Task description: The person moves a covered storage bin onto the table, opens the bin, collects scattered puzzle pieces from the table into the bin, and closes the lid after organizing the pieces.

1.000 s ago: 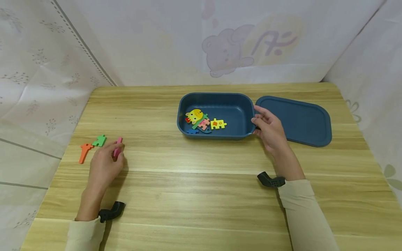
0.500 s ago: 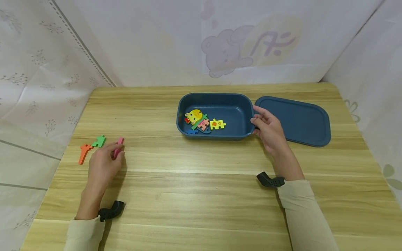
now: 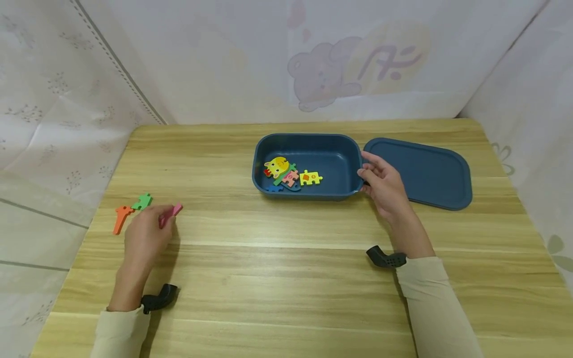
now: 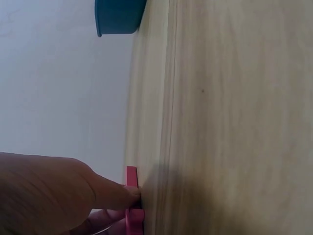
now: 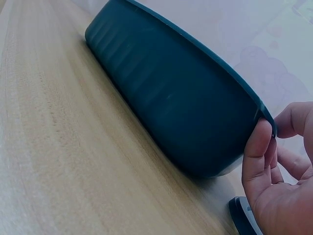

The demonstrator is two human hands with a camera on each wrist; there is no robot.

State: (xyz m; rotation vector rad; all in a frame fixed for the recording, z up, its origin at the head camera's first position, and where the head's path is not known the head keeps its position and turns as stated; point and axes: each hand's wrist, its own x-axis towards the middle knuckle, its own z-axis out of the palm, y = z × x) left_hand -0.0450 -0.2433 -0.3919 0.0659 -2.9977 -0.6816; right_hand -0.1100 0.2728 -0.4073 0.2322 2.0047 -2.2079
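Note:
At the left of the table, my left hand [image 3: 147,233] pinches a pink puzzle piece [image 3: 178,209] between thumb and fingers; the left wrist view shows the piece [image 4: 131,175] on edge, partly covered by the thumb. A green puzzle piece [image 3: 142,201] and an orange one [image 3: 122,219] lie just beyond this hand. My right hand [image 3: 386,191] grips the right end of a dark blue box [image 3: 309,143], thumb and fingers at its rim. Inside the box are a yellow animal-face piece [image 3: 278,165], a yellow piece [image 3: 311,177], a salmon piece [image 3: 290,178] and a blue piece [image 3: 274,188].
The blue lid [image 3: 425,174] lies flat on the wooden table [image 3: 268,278], right of the box, partly behind my right hand. Patterned white cloth [image 3: 215,64] hangs behind the table and at both sides. A black camera mount sits on each wrist.
The pink piece has turned in my left fingers, its far end swinging right and toward me. My right hand and the box stay in place.

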